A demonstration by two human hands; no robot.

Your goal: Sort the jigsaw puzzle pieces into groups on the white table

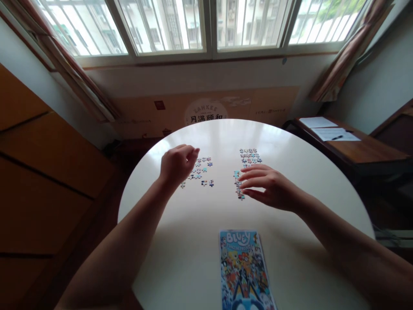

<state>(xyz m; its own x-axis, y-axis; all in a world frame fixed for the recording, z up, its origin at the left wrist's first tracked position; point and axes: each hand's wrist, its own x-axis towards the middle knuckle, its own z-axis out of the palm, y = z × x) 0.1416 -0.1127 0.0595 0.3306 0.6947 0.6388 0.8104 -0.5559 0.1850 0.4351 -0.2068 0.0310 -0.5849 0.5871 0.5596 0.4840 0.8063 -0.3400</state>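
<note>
My left hand (178,164) is raised above the left side of the table, fingers curled into a closed fist. Whatever it may hold is hidden. Loose jigsaw pieces (197,170) lie beside and partly behind that hand. My right hand (265,184) has its fingers stretched and slightly apart over a column of jigsaw pieces (238,184); I cannot tell whether the fingertips touch them. Behind it, several rows of jigsaw pieces (250,156) sit close together. Near me lies a colourful picture sheet (244,267) headed "BLUEY".
The round white table (193,241) carries everything in reach. At the right stands a wooden table (371,148) with papers (334,134) and a black pen (337,137). A printed cardboard box (135,114) leans below the window. Orange cabinets (41,181) line the left.
</note>
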